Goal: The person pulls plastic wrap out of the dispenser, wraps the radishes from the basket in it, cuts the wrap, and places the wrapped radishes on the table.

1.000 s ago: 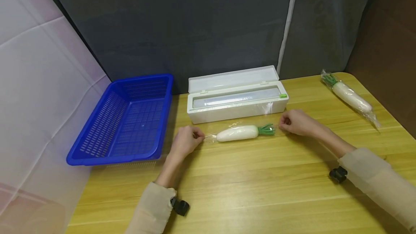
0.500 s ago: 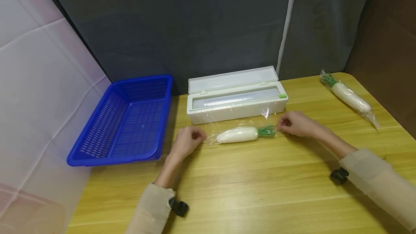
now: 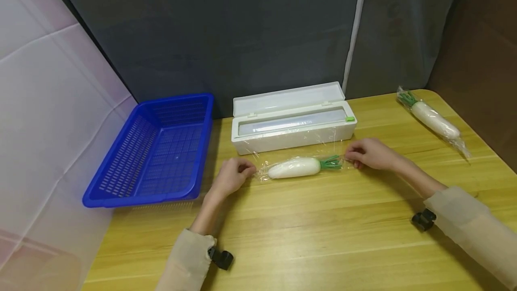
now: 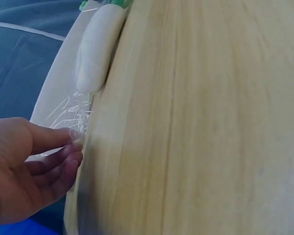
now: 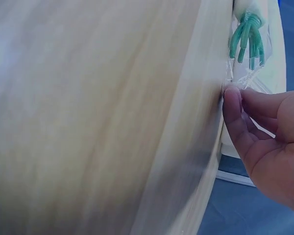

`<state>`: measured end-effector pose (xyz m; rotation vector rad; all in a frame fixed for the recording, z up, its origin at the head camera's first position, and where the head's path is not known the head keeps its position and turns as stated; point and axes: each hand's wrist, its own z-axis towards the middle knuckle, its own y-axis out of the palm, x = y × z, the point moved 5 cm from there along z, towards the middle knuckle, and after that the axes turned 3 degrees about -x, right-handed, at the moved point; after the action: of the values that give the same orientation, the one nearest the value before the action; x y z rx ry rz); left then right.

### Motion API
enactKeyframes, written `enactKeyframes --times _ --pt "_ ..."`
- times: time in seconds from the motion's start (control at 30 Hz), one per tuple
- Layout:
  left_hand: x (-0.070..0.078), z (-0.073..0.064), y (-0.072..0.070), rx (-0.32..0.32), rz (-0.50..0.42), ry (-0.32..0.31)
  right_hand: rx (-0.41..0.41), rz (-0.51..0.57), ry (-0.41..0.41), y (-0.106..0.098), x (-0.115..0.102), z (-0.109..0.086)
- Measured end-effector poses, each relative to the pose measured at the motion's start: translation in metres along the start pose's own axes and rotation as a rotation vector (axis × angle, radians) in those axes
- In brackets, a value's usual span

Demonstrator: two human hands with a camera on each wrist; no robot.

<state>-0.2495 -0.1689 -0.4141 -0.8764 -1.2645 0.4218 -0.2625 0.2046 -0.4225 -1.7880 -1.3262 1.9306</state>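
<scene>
The left hand [image 3: 233, 175] has its grip drawn to a pinch: thumb and finger meet on the clear film [image 4: 71, 115], with the other fingers loosely curled below. The right hand [image 3: 370, 154] pinches the film's opposite end in the same manner, its thumb tip against the forefinger as the right wrist view shows.

Between the two hands lies the white radish [image 3: 295, 168], sideways, with its film around it. The radish's tip points to the left hand, and its green leaves [image 3: 331, 162] reach toward the right, just short of the fingers. The film glints beyond the radish too, toward the box, but it is too clear to trace its far edge.

Just behind the radish stands the white box [image 3: 299, 140], its lid [image 3: 288, 99] tipped back, a roll [image 3: 292, 121] inside and a green tab [image 3: 349, 119] at the right end. Left of the box and the left hand is a blue basket [image 3: 121, 202] with mesh sides. Well to the right, near the far corner of the wood-grained desk [image 3: 307, 237], a second radish [image 3: 436, 120] lies in film, leaves away from the person. A black device [image 3: 221, 258] sits at the left sleeve [image 3: 187, 253], another at the right. Behind the desk hangs a dark grey sheet [image 3: 222, 26].
</scene>
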Motion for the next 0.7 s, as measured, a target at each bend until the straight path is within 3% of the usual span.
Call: enactKeyframes --times 0.33,0.57,0.7 --pt "0.003 -0.004 -0.007 0.069 -0.033 0.028 0.038 0.008 -0.004 -0.008 -0.005 -0.005" --pt "0.006 -0.005 -0.008 0.141 -0.061 0.031 0.104 0.000 0.017 -0.022 -0.004 -0.009" --pt "0.010 -0.005 -0.009 0.174 -0.105 0.069 0.172 -0.020 0.030 -0.034 -0.004 -0.012"
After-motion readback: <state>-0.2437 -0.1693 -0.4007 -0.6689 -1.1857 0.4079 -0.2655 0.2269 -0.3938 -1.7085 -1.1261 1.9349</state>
